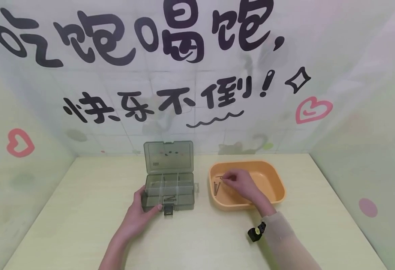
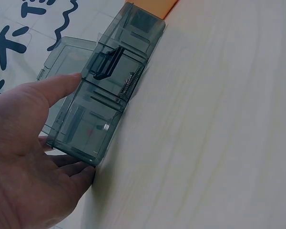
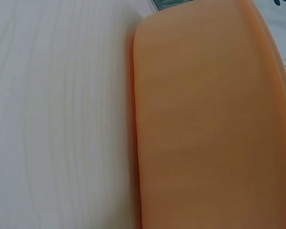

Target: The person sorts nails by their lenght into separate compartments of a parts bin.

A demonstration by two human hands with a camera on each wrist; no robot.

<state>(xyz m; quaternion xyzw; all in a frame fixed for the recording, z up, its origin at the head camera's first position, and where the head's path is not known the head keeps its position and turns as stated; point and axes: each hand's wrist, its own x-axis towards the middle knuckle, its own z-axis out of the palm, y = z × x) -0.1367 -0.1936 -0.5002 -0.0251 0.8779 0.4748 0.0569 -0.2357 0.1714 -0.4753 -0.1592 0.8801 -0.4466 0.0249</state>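
Observation:
A grey see-through compartment box (image 1: 168,183) stands with its lid (image 1: 169,157) raised at the back. My left hand (image 1: 138,215) grips the box's left side, thumb on the front wall near the dark latch (image 2: 108,63). In the front middle compartment lie several screws (image 1: 170,198), seen through the wall in the left wrist view. My right hand (image 1: 241,183) reaches into the orange basin (image 1: 278,185) and pinches a screw (image 1: 219,176) between thumb and fingertips. A few more screws (image 1: 215,189) lie on the basin floor below the fingertips. The right wrist view shows mostly the basin's outer wall (image 3: 205,119).
Both containers stand side by side on a pale wooden table (image 1: 197,240), a narrow gap between them. A wall (image 1: 143,82) with dark lettering rises behind the table, and side walls close it in. A small black device (image 1: 256,232) is strapped to my right wrist.

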